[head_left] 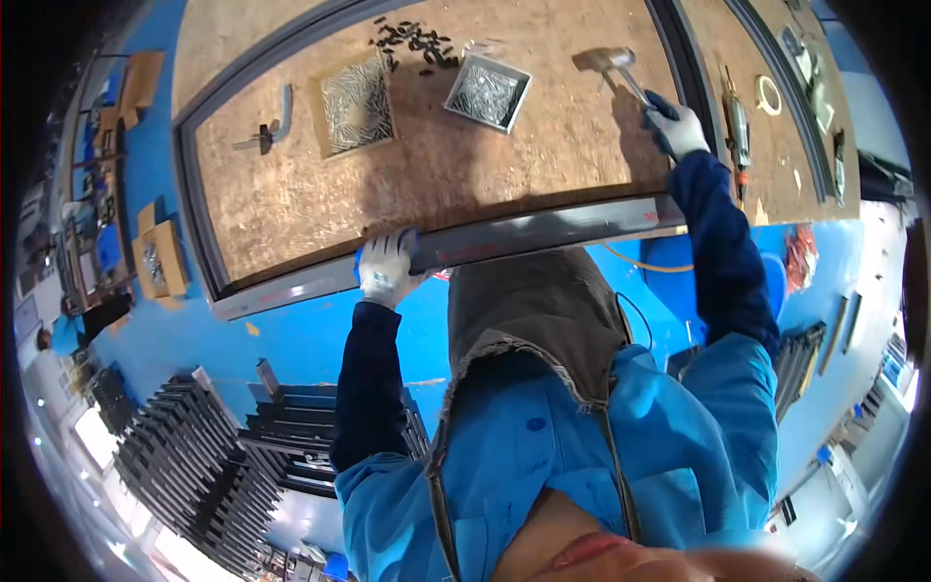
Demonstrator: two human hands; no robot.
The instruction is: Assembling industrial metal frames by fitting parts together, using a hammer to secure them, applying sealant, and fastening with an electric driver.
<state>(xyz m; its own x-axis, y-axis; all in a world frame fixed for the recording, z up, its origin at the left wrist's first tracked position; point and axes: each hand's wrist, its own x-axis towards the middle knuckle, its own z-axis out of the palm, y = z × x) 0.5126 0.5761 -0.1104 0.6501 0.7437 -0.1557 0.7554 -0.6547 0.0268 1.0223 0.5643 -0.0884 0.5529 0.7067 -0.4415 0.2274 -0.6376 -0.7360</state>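
A dark grey metal frame (543,231) lies on the wooden worktable (543,165), its near bar running along the table's front edge. My left hand (388,269), in a white and blue glove, is closed over that near bar, left of the middle. My right hand (682,132), also gloved, grips the handle of a hammer (605,61) inside the frame's right corner. The hammer's head points away to the left, above the wood. My right fingers are wrapped round the handle.
Inside the frame are a box of metal pins (357,105), a smaller white box of screws (488,93), scattered black pieces (415,41) and a hex key (282,114). A power screwdriver (740,131) and tape roll (768,95) lie right. Stacked dark profiles (194,466) stand behind left.
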